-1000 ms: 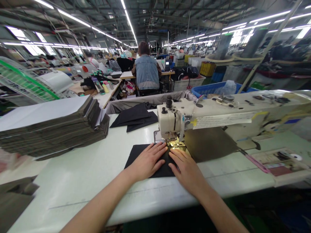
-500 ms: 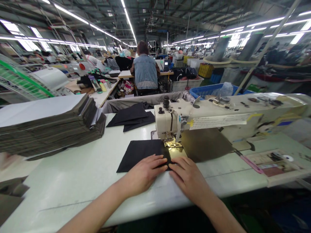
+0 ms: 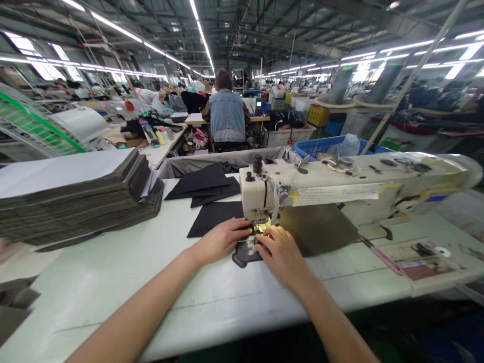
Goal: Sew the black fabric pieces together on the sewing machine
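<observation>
A flat black fabric piece (image 3: 214, 220) lies under the needle end of the white sewing machine (image 3: 257, 194), part of it hidden behind the machine head. My left hand (image 3: 221, 241) rests on its near edge, fingers stretched out towards the presser foot. Just right of the needle, my right hand (image 3: 283, 254) is beside the lit metal needle plate, its fingers apart and a little bent; whether they touch the cloth I cannot tell. Between the hands a dark base plate (image 3: 247, 252) of the machine shows. Beyond the piece lie more black fabric pieces (image 3: 204, 180).
A tall stack of dark panels (image 3: 79, 201) topped with white stands at the left. Pink-handled scissors (image 3: 387, 259) and a small parts tray (image 3: 427, 282) lie on the right. A brown sheet (image 3: 317, 229) sits under the machine arm. Ahead, a person (image 3: 227, 113) sits facing away.
The black fabric piece has slid away from me under the machine head, and both hands have moved forward with it. The base plate in front of the needle is now uncovered.
</observation>
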Tool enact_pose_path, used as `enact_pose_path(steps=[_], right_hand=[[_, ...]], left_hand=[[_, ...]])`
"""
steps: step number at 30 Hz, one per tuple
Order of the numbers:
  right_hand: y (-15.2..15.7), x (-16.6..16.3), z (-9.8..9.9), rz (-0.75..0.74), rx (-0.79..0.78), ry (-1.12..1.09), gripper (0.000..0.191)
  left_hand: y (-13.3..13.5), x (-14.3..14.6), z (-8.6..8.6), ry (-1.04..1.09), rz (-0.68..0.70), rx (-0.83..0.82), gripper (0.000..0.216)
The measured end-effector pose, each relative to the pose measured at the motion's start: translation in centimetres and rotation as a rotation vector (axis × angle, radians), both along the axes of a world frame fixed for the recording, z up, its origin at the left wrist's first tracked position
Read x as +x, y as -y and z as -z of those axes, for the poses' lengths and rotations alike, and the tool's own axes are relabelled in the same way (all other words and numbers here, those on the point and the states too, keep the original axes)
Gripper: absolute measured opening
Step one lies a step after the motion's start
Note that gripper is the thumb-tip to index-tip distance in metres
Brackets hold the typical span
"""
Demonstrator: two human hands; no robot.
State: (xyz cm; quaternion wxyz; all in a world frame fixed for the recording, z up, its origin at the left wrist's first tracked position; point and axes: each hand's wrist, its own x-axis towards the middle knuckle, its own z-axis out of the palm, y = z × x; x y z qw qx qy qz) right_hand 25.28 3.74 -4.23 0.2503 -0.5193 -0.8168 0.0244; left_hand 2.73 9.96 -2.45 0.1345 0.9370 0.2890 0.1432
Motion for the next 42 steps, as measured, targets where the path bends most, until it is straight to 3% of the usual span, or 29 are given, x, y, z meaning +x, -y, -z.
enact_pose_path(steps=[9, 23, 25, 27, 31, 34, 38, 42], right_hand=[[2.7, 0.3, 0.9, -0.024, 0.03, -0.081, 0.019], [3.4, 0.7, 1.2, -0.036, 0.12, -0.147, 0.017], [3.6, 2.2, 1.1, 0.054, 0.157, -0.194, 0.018], [3.5, 4.2, 0.9, 0.189, 0.151, -0.219, 0.014], [2.7, 7.3, 0.8, 0.343, 0.069, -0.158, 0.01], [2.1, 7.5, 0.8, 0.346, 0.011, -0.135, 0.007], [1.9, 6.7, 0.6, 0.363, -0.066, -0.176, 0.021], [2.1, 6.4, 0.7, 0.387, -0.066, -0.215, 0.017]], left_hand=[[-0.7, 0.1, -0.2, 0.049, -0.002, 0.007, 0.04], [-0.5, -0.2, 0.7, -0.02, -0.067, 0.063, 0.041], [0.5, 0.1, 0.2, -0.071, -0.154, 0.133, 0.041], [1.8, 0.5, -0.3, -0.148, -0.326, 0.202, 0.041], [3.0, 0.9, -1.0, -0.335, -0.623, 0.214, 0.036], [1.2, 0.4, -1.0, -0.366, -0.696, 0.214, 0.036], [-2.4, -0.3, -1.3, -0.335, -0.754, 0.223, 0.048], [-1.8, 0.1, -1.9, -0.305, -0.741, 0.216, 0.053]])
